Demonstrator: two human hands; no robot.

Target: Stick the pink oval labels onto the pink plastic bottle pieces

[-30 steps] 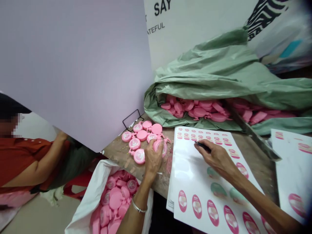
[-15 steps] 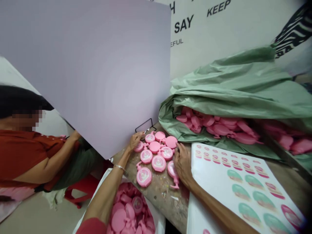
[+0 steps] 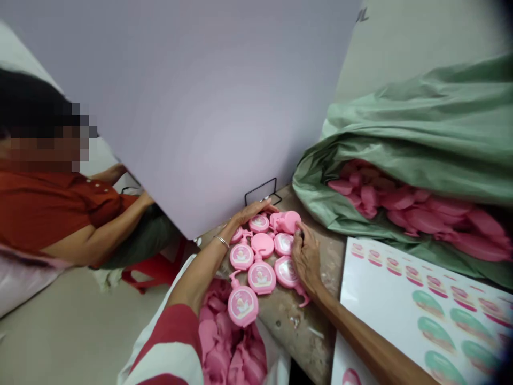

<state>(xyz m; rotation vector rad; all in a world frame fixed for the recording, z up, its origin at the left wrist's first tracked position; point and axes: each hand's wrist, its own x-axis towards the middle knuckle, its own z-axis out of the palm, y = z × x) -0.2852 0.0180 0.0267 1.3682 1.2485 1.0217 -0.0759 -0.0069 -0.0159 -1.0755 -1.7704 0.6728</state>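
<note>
Wooden workbench (image 3: 304, 315) in view, and pink plastic bottles (image 3: 260, 277) are clustered at its left edge! The left hand (image 3: 248, 215) is laid open across them; the right hand (image 3: 306, 261) is pressed against 1 bottle (image 3: 286, 222), its grip impossible to make out. A seated co-worker (image 3: 52, 214) is partly cut off by a lilac board (image 3: 200, 107).

Bench (image 3: 308, 321): bottles (image 3: 260, 277) on top | label sheet (image 3: 417, 315) right | sack (image 3: 401, 133) behind-right | bag (image 3: 274, 361) front
</note>
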